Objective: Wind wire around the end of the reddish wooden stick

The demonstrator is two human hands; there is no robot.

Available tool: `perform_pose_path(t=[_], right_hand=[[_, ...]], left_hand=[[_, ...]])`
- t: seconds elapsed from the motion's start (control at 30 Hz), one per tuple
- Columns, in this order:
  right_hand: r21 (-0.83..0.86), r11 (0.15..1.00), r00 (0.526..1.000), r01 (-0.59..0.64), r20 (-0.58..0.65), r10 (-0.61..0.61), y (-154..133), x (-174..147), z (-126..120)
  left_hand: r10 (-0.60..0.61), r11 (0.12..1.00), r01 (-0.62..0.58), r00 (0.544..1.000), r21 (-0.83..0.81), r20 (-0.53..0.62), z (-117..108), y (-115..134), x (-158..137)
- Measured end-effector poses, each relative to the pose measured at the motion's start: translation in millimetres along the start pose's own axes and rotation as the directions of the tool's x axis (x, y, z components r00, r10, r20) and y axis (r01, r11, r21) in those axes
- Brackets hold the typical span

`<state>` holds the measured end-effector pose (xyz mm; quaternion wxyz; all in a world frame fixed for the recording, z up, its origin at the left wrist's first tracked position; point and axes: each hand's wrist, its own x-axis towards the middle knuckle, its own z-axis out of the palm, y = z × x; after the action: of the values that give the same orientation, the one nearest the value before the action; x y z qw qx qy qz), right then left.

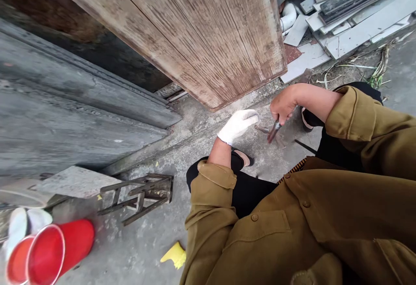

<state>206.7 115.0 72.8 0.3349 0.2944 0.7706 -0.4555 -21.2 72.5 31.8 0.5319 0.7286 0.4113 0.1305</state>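
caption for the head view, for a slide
White-gloved left hand beside bare right hand, which grips a handled tool near a weathered wooden panel.

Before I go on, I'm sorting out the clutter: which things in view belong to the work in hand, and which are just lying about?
Apparently in use:
brown tool, gripped by the right hand
small metal piece near the gloved left hand; whether held is unclear

Apparently lying about:
red buckets
wooden stool
yellow scrap
piled slabs

Dark brown tool (pixel 274 132); slanted, slightly blurred; gripped in right hand (pixel 284 103)
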Motion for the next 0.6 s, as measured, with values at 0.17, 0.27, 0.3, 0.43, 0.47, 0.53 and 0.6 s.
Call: perform_pose_path(t=[0.17, 0.27, 0.3, 0.43, 0.47, 0.53, 0.6], right_hand=[[0.32, 0.845, 0.887, 0.429, -0.324, -0.328, 7, -27, -13], [0.39, 0.757, 0.726, 0.524, -0.67, -0.156, 14, -29, -18], [0.409, 0.734, 0.679, 0.542, -0.728, -0.097, 15, -27, -17], [0.412, 0.79, 0.612, 0.454, -0.788, 0.059, 13, -17, -14], [0.39, 0.843, 0.613, 0.371, -0.785, 0.093, 12, -15, -14], [0.297, 0.942, 0.614, 0.157, -0.776, 0.143, 10, -12, -15], [0.14, 0.988, 0.629, -0.06, -0.763, 0.147, 8, -8, -16]], left_hand=[[-0.049, 0.965, 0.005, 0.986, -0.261, -0.161, -2, -11, 2], [-0.028, 0.933, -0.05, 0.977, -0.355, -0.21, 4, -12, 6], [-0.012, 0.934, -0.056, 0.982, -0.354, -0.186, 7, -11, 7], [0.015, 0.946, -0.032, 0.998, -0.324, -0.055, 17, 0, 8], [0.014, 0.949, -0.02, 1.0, -0.314, -0.023, 19, 2, 8], [0.003, 0.96, 0.004, 1.0, -0.28, 0.024, 20, 6, 6], [-0.014, 0.98, 0.023, 0.999, -0.197, 0.048, 19, 6, 5]])
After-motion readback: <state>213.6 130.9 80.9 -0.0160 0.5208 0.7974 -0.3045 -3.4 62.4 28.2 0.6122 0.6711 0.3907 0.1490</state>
